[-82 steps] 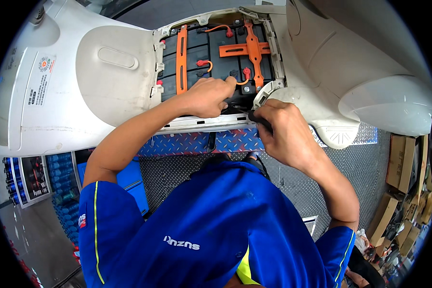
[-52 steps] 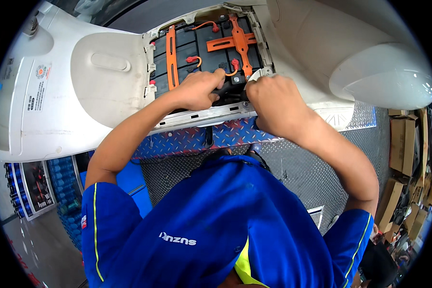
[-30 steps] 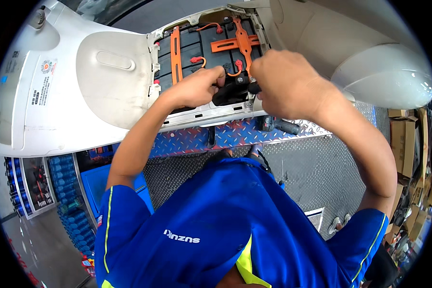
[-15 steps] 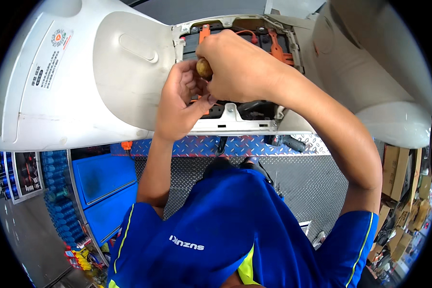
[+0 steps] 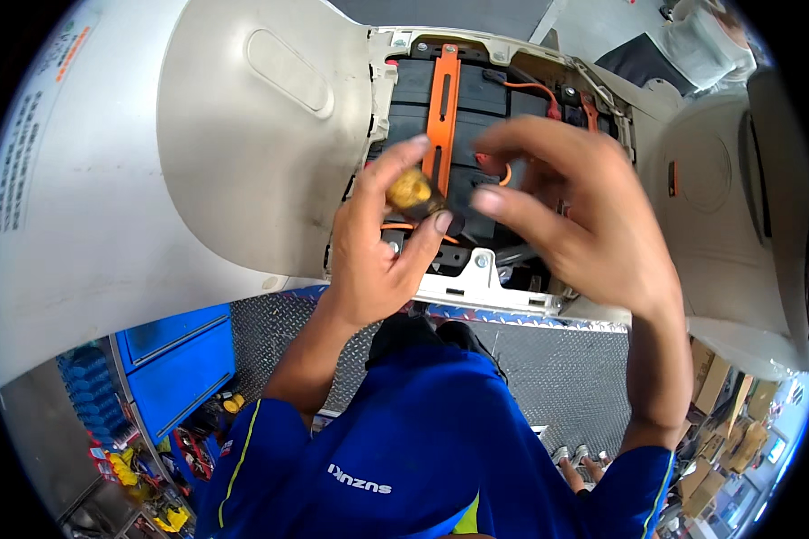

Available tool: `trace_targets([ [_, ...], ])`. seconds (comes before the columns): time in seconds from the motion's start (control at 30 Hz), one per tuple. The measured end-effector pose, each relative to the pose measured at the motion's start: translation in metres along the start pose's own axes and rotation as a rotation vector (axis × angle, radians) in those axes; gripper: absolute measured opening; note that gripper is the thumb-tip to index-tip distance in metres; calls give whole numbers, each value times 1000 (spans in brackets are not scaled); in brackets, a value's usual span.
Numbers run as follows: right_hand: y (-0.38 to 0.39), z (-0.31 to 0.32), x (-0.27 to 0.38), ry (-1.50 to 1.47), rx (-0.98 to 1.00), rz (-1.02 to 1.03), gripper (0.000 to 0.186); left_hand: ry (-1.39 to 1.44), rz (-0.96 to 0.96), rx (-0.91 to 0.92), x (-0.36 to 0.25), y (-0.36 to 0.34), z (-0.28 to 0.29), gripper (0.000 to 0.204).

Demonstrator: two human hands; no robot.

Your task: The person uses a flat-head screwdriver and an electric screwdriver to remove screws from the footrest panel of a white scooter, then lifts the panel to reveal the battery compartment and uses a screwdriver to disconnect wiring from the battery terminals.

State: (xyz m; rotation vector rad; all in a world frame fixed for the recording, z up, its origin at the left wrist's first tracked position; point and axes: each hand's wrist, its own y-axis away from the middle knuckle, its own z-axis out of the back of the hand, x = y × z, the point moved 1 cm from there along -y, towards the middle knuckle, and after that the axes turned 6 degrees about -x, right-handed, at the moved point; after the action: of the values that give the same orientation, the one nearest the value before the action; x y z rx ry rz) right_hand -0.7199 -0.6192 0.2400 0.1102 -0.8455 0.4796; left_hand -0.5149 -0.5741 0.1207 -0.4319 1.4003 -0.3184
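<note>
Held between the thumb and fingers of my left hand (image 5: 377, 242) is a screwdriver with a stubby yellow-and-black handle (image 5: 411, 191); its shaft is hard to make out. To its right, my right hand (image 5: 593, 211) is blurred, with thumb and fingers spread and nothing visible between them. Both hands hover over black battery blocks (image 5: 404, 121) set in an opened bay of a white-and-beige scooter body. An orange slotted strap (image 5: 441, 108) crosses the batteries just beyond my left hand. Red-capped terminals and orange cables lie partly behind my right hand.
The bay's pale frame (image 5: 449, 289) has bolted tabs along its near edge. A beige panel (image 5: 252, 135) lies left of it. Below stand a blue drawer cabinet (image 5: 180, 359) and blue bins (image 5: 94, 395). Cardboard boxes (image 5: 715, 431) are piled at right. Another person's feet (image 5: 571, 456) show at lower right.
My right hand has let go of the screwdriver and drawn away to the right, opening. My left hand now holds it. The view has shifted, exposing more of the batteries and orange strap.
</note>
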Motion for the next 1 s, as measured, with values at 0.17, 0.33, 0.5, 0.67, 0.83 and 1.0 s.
trace_targets([
  [0.17,85,13,-40,-200,-399,-287,14,113,166,-70,6,20,18,50],
  [0.33,167,-10,-87,87,-578,-409,10,213,319,-125,9,32,21,47],
  [0.5,173,-24,-103,104,-712,-348,8,122,346,84,6,21,27,45],
  [0.67,166,-27,-111,166,-733,-271,9,50,361,168,7,17,29,46],
  [0.83,167,-27,-113,198,-752,-222,8,12,420,201,1,16,37,45],
  [1.0,169,-28,-113,286,-756,-218,9,-40,436,232,2,12,40,45],
])
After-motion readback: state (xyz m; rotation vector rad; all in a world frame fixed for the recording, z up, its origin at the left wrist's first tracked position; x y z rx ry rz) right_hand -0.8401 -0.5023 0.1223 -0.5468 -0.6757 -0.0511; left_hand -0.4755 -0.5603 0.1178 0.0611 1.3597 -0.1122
